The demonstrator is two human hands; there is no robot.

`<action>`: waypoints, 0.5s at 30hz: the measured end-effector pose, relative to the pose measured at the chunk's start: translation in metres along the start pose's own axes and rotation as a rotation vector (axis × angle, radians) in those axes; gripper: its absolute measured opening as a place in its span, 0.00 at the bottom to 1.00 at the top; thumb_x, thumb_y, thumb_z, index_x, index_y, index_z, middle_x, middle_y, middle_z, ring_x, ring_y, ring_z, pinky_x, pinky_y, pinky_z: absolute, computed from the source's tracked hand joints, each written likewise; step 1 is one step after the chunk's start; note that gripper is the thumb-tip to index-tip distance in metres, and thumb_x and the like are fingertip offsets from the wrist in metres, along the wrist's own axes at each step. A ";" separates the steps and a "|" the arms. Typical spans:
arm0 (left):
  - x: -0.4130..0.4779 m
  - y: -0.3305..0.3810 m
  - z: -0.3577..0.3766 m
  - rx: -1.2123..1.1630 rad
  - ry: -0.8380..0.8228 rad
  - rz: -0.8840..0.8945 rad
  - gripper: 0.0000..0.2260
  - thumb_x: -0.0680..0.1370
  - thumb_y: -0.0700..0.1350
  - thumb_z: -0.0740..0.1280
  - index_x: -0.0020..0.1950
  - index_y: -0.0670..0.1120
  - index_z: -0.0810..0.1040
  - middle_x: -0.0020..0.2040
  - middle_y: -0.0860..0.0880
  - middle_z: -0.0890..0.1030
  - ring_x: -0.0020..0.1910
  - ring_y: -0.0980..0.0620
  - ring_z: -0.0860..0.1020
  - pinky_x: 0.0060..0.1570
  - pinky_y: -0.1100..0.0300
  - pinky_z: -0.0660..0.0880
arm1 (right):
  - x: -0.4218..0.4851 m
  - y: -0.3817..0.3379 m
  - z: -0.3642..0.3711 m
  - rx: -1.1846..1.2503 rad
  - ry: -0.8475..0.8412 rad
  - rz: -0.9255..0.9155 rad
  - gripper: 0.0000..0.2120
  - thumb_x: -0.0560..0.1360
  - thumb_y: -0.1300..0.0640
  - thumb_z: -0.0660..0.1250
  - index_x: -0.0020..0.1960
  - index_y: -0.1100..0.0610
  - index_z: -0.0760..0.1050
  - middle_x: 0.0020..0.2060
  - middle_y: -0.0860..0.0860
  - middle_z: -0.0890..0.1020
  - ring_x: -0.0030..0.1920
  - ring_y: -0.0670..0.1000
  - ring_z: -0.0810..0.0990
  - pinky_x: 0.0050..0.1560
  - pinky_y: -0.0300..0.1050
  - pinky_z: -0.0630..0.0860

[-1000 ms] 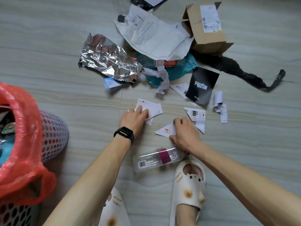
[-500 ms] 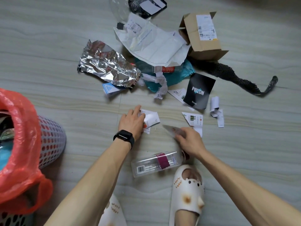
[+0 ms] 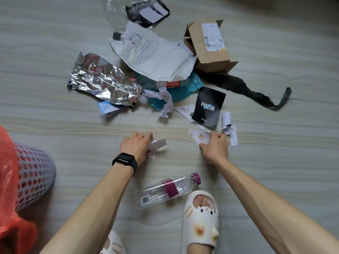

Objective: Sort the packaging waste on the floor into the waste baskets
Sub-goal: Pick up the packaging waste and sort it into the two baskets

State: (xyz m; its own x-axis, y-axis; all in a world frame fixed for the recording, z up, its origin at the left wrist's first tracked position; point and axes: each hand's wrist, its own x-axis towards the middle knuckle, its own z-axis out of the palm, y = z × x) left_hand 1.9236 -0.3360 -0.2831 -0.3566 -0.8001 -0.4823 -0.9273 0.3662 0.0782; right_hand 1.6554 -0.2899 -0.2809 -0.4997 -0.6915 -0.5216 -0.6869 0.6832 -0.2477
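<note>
My left hand (image 3: 136, 146), with a black watch on the wrist, is closed on torn white paper scraps (image 3: 158, 144) on the floor. My right hand (image 3: 214, 147) grips other torn white paper pieces (image 3: 200, 137) with a yellow mark, right beside a curled receipt (image 3: 229, 128). A clear plastic bottle (image 3: 165, 191) with a purple cap lies between my arms, near my feet. A purple mesh waste basket (image 3: 34, 173) lined with a red bag (image 3: 7, 173) stands at the left edge.
Further out lies a pile: crumpled foil (image 3: 102, 81), a white mailer (image 3: 156, 57), a cardboard box (image 3: 209, 46), a teal bag (image 3: 183, 88), a black card (image 3: 209, 107), black netting (image 3: 247, 88) and a clear bag (image 3: 117, 13). My slippered feet (image 3: 200, 220) are at the bottom.
My right hand lifted a torn piece and moved right onto the other piece by the receipt. My left hand gathered its scraps. The view shifted back, showing more of the pile.
</note>
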 end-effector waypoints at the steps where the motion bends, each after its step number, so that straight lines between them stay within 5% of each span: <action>1: -0.002 0.001 0.000 0.008 0.014 0.004 0.20 0.79 0.50 0.65 0.68 0.52 0.64 0.59 0.50 0.79 0.59 0.45 0.73 0.45 0.52 0.68 | 0.000 -0.001 -0.001 0.014 0.002 0.012 0.26 0.72 0.53 0.70 0.67 0.55 0.68 0.66 0.59 0.68 0.65 0.65 0.69 0.64 0.52 0.68; 6: -0.021 0.008 0.003 0.171 0.050 0.044 0.12 0.79 0.40 0.60 0.61 0.52 0.73 0.53 0.51 0.82 0.54 0.45 0.76 0.45 0.54 0.66 | -0.004 0.002 -0.006 0.116 -0.005 0.084 0.27 0.70 0.52 0.73 0.65 0.55 0.67 0.63 0.59 0.70 0.60 0.62 0.75 0.59 0.48 0.70; 10: -0.025 0.007 0.013 0.217 0.123 0.127 0.10 0.63 0.42 0.79 0.41 0.49 0.83 0.35 0.48 0.79 0.33 0.44 0.78 0.30 0.55 0.71 | -0.015 0.008 -0.004 0.060 -0.018 0.004 0.17 0.73 0.54 0.69 0.61 0.56 0.72 0.59 0.58 0.76 0.59 0.62 0.76 0.56 0.49 0.71; 12: -0.028 0.009 0.008 0.196 0.099 0.147 0.10 0.69 0.43 0.76 0.49 0.50 0.82 0.41 0.48 0.80 0.38 0.44 0.80 0.34 0.55 0.71 | -0.020 0.017 -0.006 0.086 -0.048 0.013 0.15 0.73 0.54 0.68 0.58 0.55 0.75 0.55 0.58 0.81 0.57 0.62 0.78 0.53 0.49 0.73; 15: -0.030 0.007 0.007 0.174 0.022 0.073 0.18 0.82 0.45 0.57 0.72 0.53 0.65 0.57 0.49 0.81 0.56 0.44 0.79 0.43 0.55 0.69 | -0.028 0.031 -0.016 0.180 -0.065 0.025 0.13 0.72 0.50 0.69 0.55 0.52 0.76 0.50 0.53 0.84 0.54 0.59 0.80 0.50 0.47 0.75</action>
State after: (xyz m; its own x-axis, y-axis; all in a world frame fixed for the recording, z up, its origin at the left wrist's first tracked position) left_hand 1.9286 -0.3065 -0.2739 -0.4262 -0.7780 -0.4617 -0.8660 0.4984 -0.0404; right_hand 1.6397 -0.2531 -0.2611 -0.4766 -0.6610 -0.5797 -0.5664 0.7351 -0.3726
